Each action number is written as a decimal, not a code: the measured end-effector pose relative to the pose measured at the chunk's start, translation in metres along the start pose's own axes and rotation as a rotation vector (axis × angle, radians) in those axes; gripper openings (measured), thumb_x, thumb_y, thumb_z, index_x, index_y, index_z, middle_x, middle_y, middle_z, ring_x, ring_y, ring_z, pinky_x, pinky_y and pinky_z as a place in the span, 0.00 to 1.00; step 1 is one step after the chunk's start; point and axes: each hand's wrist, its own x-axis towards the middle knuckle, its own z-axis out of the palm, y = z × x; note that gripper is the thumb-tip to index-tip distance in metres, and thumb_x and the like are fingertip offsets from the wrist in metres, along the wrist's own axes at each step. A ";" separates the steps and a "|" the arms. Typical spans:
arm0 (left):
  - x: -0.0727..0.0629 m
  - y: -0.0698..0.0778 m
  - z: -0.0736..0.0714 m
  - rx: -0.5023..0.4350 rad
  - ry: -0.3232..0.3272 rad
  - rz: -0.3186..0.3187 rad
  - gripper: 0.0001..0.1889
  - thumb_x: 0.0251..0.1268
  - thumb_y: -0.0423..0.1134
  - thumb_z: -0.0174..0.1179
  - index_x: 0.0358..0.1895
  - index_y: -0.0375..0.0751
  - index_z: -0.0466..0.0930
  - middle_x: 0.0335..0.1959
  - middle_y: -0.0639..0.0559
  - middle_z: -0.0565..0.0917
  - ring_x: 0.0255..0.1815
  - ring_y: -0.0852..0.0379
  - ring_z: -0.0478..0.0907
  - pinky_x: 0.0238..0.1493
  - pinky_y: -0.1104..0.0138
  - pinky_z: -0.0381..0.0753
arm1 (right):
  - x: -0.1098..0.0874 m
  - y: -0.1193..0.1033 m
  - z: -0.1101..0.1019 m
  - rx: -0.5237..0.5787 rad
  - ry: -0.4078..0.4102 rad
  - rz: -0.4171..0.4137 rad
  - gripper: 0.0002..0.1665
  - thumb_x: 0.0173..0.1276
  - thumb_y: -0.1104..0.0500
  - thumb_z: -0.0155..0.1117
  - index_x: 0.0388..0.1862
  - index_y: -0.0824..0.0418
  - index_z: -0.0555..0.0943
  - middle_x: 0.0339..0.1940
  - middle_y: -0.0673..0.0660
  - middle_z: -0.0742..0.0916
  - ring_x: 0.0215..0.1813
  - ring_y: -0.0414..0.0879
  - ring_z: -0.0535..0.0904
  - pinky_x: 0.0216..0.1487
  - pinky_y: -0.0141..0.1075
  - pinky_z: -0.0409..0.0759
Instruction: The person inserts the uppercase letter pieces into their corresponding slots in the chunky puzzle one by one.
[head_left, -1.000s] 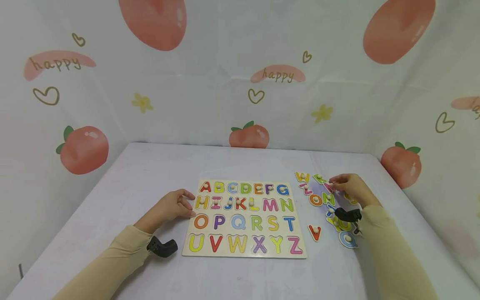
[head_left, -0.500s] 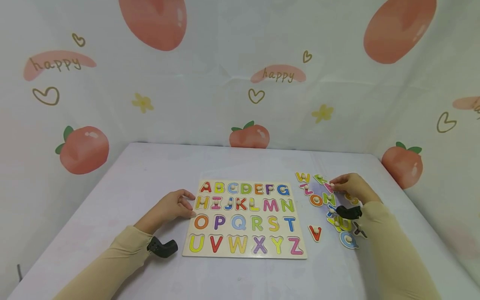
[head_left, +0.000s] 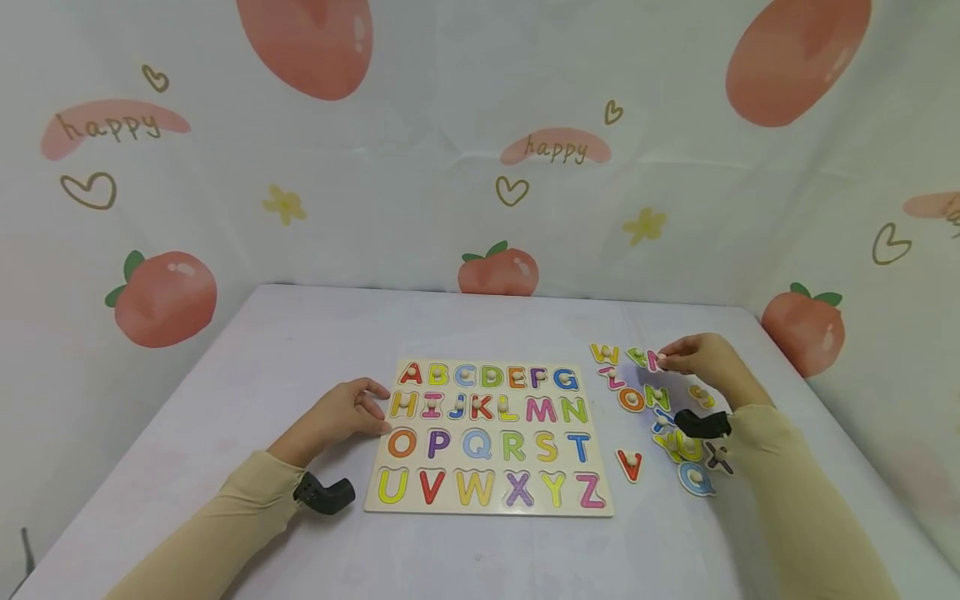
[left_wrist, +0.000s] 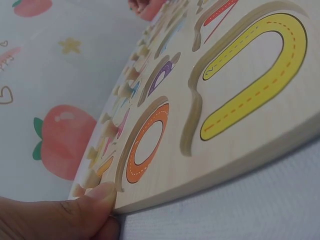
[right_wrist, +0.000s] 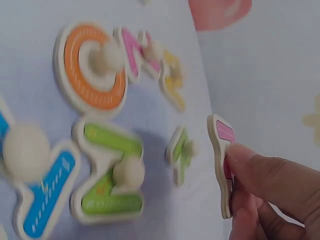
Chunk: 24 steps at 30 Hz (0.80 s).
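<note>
In the head view, a wooden alphabet puzzle board [head_left: 487,512] lies flat, its top row and part of the second filled with knobbed letters. My left hand [head_left: 347,417] touches the board's left edge; the left wrist view shows the thumb [left_wrist: 97,200] against the rim near the orange O recess [left_wrist: 145,150]. My right hand [head_left: 705,360] pinches a pink letter piece [right_wrist: 226,131] above the loose letters, its knob hidden by the fingers. Near it lie a green K [head_left: 637,357], a green N [right_wrist: 110,202] and an orange O [right_wrist: 75,55].
Other loose letters lie right of the board, among them a yellow W [head_left: 604,353], a red V [head_left: 630,465], a blue Q [head_left: 696,479], a dark X [head_left: 718,458] and a yellow S [head_left: 702,397]. A printed cloth [head_left: 420,150] hangs behind the white table [head_left: 337,325].
My right hand has lifted the pink letter piece off the pile, moving it slightly up and left, nearer the green K. The left hand and board stay where they were.
</note>
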 end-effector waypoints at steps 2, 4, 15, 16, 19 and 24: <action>0.000 0.000 -0.001 0.001 -0.002 0.009 0.28 0.48 0.34 0.72 0.54 0.33 0.73 0.30 0.49 0.82 0.31 0.55 0.75 0.35 0.66 0.71 | -0.002 -0.011 0.003 -0.017 0.005 -0.041 0.27 0.65 0.46 0.66 0.52 0.66 0.81 0.41 0.57 0.87 0.46 0.55 0.80 0.48 0.48 0.75; 0.000 0.000 -0.001 0.001 0.000 0.009 0.28 0.48 0.34 0.72 0.54 0.33 0.73 0.30 0.49 0.82 0.31 0.55 0.76 0.35 0.66 0.71 | -0.005 -0.025 0.008 -0.025 0.007 -0.079 0.24 0.64 0.48 0.67 0.49 0.65 0.82 0.37 0.55 0.87 0.44 0.53 0.80 0.46 0.47 0.75; -0.001 0.000 0.001 0.006 0.001 -0.006 0.28 0.48 0.34 0.73 0.55 0.34 0.73 0.31 0.49 0.83 0.31 0.56 0.76 0.36 0.66 0.72 | -0.019 -0.089 0.051 0.024 -0.036 -0.225 0.15 0.63 0.53 0.69 0.41 0.64 0.83 0.31 0.56 0.88 0.38 0.53 0.82 0.45 0.47 0.79; -0.002 0.001 0.001 0.004 0.001 -0.006 0.28 0.49 0.34 0.72 0.55 0.33 0.73 0.31 0.49 0.83 0.31 0.56 0.76 0.36 0.66 0.72 | -0.020 -0.092 0.055 0.026 -0.043 -0.237 0.14 0.62 0.53 0.70 0.40 0.63 0.83 0.30 0.54 0.88 0.37 0.51 0.82 0.45 0.46 0.79; -0.003 0.001 0.001 0.000 0.002 -0.004 0.27 0.49 0.33 0.72 0.54 0.33 0.73 0.31 0.49 0.82 0.32 0.55 0.76 0.36 0.66 0.72 | -0.021 -0.099 0.068 0.047 -0.069 -0.256 0.13 0.61 0.55 0.71 0.38 0.63 0.84 0.28 0.52 0.88 0.35 0.47 0.82 0.43 0.44 0.79; -0.003 0.001 0.001 -0.004 0.006 -0.004 0.27 0.49 0.33 0.72 0.54 0.34 0.73 0.30 0.49 0.82 0.31 0.55 0.76 0.36 0.66 0.72 | -0.022 -0.107 0.087 0.069 -0.108 -0.265 0.11 0.61 0.56 0.71 0.37 0.63 0.84 0.28 0.52 0.88 0.33 0.44 0.82 0.42 0.41 0.80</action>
